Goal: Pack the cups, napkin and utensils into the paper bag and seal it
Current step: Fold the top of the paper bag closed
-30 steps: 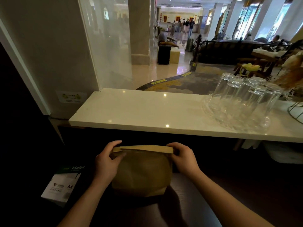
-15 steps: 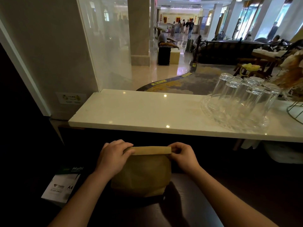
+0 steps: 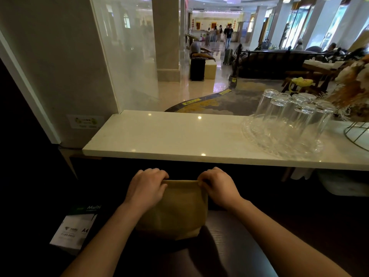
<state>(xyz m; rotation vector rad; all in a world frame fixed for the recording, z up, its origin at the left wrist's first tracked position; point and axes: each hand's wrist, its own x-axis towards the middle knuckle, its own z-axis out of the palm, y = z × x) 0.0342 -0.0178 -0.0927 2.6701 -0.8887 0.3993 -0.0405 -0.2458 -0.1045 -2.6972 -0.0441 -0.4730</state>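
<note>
A brown paper bag (image 3: 175,210) stands upright on a dark low surface right in front of me, below the counter. Its top is folded down into a narrow rolled band. My left hand (image 3: 146,188) grips the left end of that fold, fingers curled over it. My right hand (image 3: 217,186) pinches the right end the same way. The bag's contents are hidden; no cups, napkin or utensils show outside it.
A white marble counter (image 3: 179,134) runs across just beyond the bag. On its right stands a glass tray (image 3: 257,140) with several upturned clear glasses, beside a wire stand (image 3: 357,134). A pack of A4 paper (image 3: 73,230) lies low left. A hotel lobby lies behind.
Both hands have closed in toward each other along the bag's top and rolled the fold further down; the visible folded band is now shorter and lower.
</note>
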